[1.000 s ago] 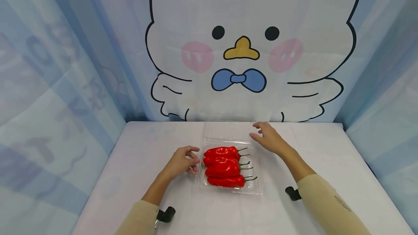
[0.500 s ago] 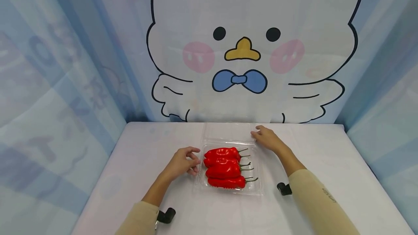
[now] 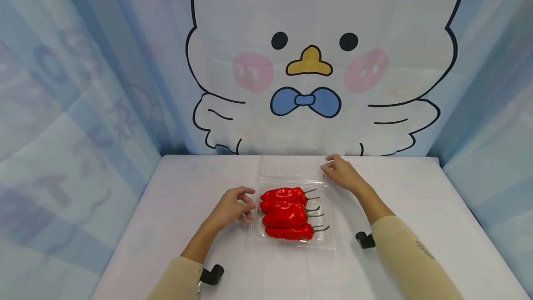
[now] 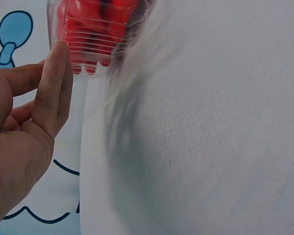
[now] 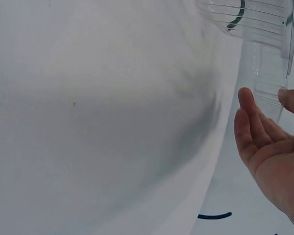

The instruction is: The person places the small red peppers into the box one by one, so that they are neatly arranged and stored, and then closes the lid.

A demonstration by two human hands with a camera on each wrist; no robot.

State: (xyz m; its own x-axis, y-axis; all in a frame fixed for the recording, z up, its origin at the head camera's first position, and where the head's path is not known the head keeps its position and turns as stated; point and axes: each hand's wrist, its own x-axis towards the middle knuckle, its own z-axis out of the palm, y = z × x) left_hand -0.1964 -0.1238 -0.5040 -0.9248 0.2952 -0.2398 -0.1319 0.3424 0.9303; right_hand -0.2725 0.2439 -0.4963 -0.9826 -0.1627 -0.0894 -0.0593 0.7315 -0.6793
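Note:
Several glossy red peppers [image 3: 287,216] with green stems pointing right lie side by side in a clear plastic clamshell box [image 3: 329,240]. Its clear lid [image 3: 291,168] lies folded back toward the table's far edge. My left hand [image 3: 229,205] is at the box's left wall, fingers loosely bent; in the left wrist view one fingertip appears to touch the ribbed plastic side [image 4: 100,41]. My right hand [image 3: 339,171] is by the lid's right edge. In the right wrist view, its thumb overlaps the lid [image 5: 267,83] and a gap separates thumb and fingers. Whether the thumb presses on it is unclear.
A white cloth [image 3: 200,175] covers the table. Behind it hangs a curtain [image 3: 308,128] printed with a cartoon bird, and blue curtains [image 3: 83,128] enclose the sides. Black camera mounts [image 3: 212,274] stick out by both sleeves.
My right hand has shifted slightly left to the lid's edge, first dipping and then rising a little. The left hand and the peppers have stayed in place.

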